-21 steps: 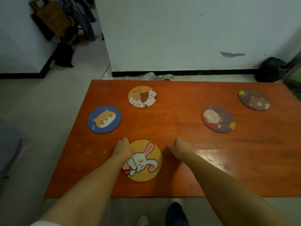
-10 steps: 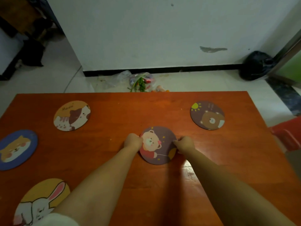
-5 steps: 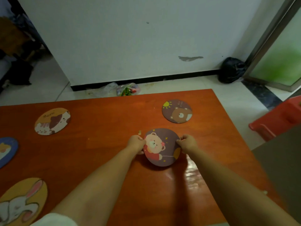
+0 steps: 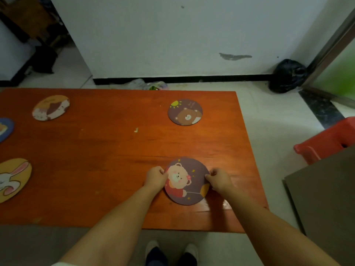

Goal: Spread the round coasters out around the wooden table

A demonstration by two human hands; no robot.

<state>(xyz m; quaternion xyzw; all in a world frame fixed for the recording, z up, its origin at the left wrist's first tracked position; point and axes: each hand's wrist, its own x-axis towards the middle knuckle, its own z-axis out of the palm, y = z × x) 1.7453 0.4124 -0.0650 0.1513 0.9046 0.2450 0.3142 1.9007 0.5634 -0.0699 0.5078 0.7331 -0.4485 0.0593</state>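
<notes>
On the orange wooden table (image 4: 107,150) a purple coaster with a pink bear (image 4: 187,182) lies near the front right edge. My left hand (image 4: 155,178) pinches its left rim and my right hand (image 4: 219,179) pinches its right rim. A dark coaster with a brown bear and sun (image 4: 185,111) lies at the back right. A cat coaster (image 4: 51,107) sits at the back left. A blue coaster (image 4: 4,129) is cut off by the left edge, and a yellow rabbit coaster (image 4: 13,178) lies at the front left.
A red plastic stool (image 4: 324,140) and a grey flat surface (image 4: 326,204) stand right of the table. A black bag (image 4: 287,75) sits by the wall, plastic bags (image 4: 151,85) lie behind the table. My shoes (image 4: 171,252) show below the front edge.
Both hands left the rabbit coaster, took hold of the pink bear coaster and slid it toward the front right of the table. My view shifted right.
</notes>
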